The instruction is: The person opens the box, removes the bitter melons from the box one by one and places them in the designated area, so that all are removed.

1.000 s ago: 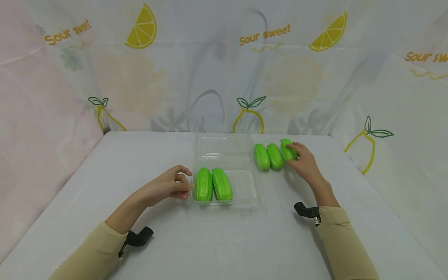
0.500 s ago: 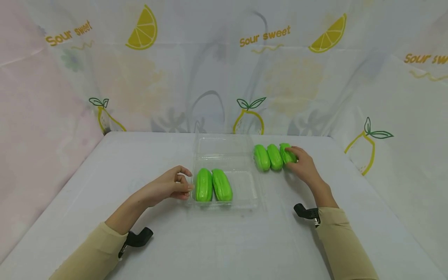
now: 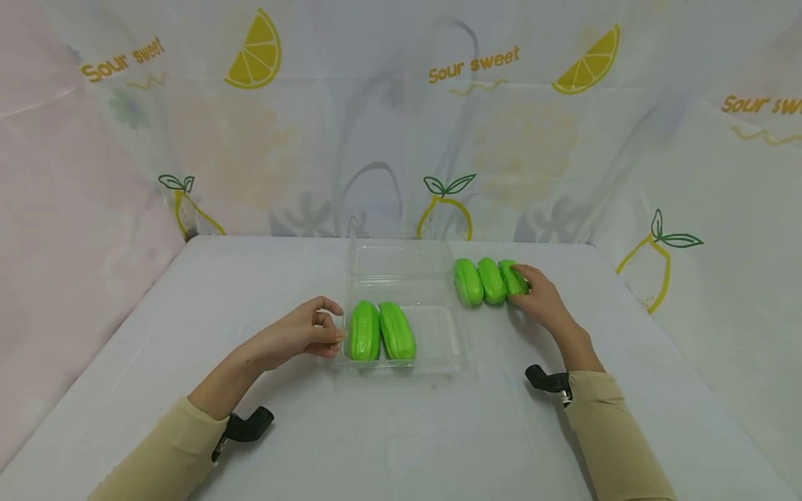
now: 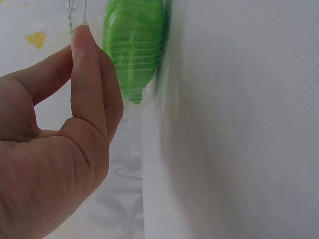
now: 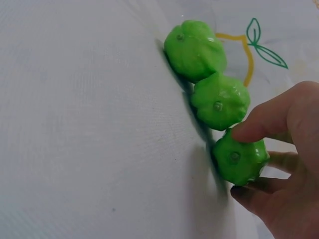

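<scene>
My left hand [image 3: 310,330] pinches the left rim of a clear plastic clamshell box [image 3: 438,332] between thumb and fingers. Inside the box, two bright green ridged gourds [image 3: 397,330] lie side by side at the left. Beyond its right side, three similar gourds form a row on the table. My right hand [image 3: 541,298] grips the rightmost gourd [image 5: 238,162], thumb on one side and fingers on the other. That gourd lies against the middle gourd [image 5: 219,102], which adjoins the leftmost gourd [image 5: 194,50]. In the left wrist view, the thumb and fingertips meet at the clear edge [image 4: 76,15].
The box's raised lid [image 3: 401,261] lies open toward the back. A white cloth [image 3: 401,431] covers the table. Behind it hangs a curtain [image 3: 376,125] with lemon prints. Each wrist carries a black camera mount [image 3: 250,424].
My right hand has brought the rightmost gourd slightly left and nearer, closing the gap to the middle gourd. The left hand stays at the box rim.
</scene>
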Demonstrator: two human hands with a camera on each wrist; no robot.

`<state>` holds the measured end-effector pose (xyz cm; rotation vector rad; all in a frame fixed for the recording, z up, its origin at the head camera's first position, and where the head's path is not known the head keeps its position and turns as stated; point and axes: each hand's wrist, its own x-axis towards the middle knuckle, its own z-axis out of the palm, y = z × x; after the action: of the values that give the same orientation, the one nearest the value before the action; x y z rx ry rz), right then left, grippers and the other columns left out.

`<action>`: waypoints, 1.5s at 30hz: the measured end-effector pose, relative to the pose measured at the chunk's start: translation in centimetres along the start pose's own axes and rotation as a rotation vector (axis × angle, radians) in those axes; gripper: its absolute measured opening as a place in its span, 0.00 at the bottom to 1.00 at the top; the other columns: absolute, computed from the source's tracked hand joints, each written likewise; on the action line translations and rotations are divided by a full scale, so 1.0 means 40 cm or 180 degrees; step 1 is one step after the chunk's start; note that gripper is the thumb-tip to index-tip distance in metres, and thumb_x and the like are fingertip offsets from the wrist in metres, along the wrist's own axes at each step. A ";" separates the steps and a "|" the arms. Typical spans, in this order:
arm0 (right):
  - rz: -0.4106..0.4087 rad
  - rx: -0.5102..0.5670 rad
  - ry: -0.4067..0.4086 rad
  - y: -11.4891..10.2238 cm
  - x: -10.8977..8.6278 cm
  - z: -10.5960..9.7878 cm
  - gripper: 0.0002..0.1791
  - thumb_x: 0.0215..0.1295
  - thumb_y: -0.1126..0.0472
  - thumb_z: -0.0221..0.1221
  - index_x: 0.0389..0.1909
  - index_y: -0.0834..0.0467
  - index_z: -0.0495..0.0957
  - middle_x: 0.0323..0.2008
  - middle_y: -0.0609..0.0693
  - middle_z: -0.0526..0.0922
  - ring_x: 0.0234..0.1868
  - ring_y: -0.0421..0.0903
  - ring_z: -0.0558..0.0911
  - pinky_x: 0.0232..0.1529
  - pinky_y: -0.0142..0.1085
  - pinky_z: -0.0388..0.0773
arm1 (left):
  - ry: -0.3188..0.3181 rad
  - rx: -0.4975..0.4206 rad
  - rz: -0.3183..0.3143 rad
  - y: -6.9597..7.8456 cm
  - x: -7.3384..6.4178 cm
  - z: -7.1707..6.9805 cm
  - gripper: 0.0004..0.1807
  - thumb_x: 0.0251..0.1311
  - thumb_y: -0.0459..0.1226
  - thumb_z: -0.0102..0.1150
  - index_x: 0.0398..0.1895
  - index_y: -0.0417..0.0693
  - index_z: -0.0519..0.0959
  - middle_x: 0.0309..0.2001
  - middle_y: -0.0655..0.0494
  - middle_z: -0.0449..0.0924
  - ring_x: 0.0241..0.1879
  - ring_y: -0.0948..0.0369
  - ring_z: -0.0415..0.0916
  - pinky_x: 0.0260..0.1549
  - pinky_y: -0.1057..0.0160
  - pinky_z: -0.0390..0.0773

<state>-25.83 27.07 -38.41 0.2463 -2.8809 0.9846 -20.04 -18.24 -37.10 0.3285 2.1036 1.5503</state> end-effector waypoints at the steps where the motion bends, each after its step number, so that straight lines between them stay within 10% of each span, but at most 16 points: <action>1: -0.0009 0.0016 -0.0004 0.000 -0.001 0.000 0.37 0.57 0.66 0.54 0.71 0.67 0.61 0.73 0.70 0.58 0.74 0.68 0.57 0.72 0.62 0.57 | -0.0001 0.0000 -0.0001 0.000 0.000 0.000 0.31 0.65 0.37 0.62 0.63 0.35 0.57 0.33 0.51 0.72 0.32 0.59 0.80 0.36 0.67 0.84; 45: -0.0043 0.0026 0.0039 -0.014 -0.002 -0.024 0.36 0.61 0.65 0.57 0.71 0.66 0.60 0.73 0.70 0.58 0.68 0.71 0.64 0.68 0.63 0.64 | 0.0012 -0.0023 -0.0002 0.000 0.002 0.002 0.31 0.65 0.37 0.62 0.63 0.35 0.57 0.33 0.51 0.72 0.32 0.60 0.80 0.36 0.67 0.84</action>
<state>-25.60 27.25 -37.34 0.2588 -2.8609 0.9923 -20.09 -18.15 -37.14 0.3226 2.1001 1.5590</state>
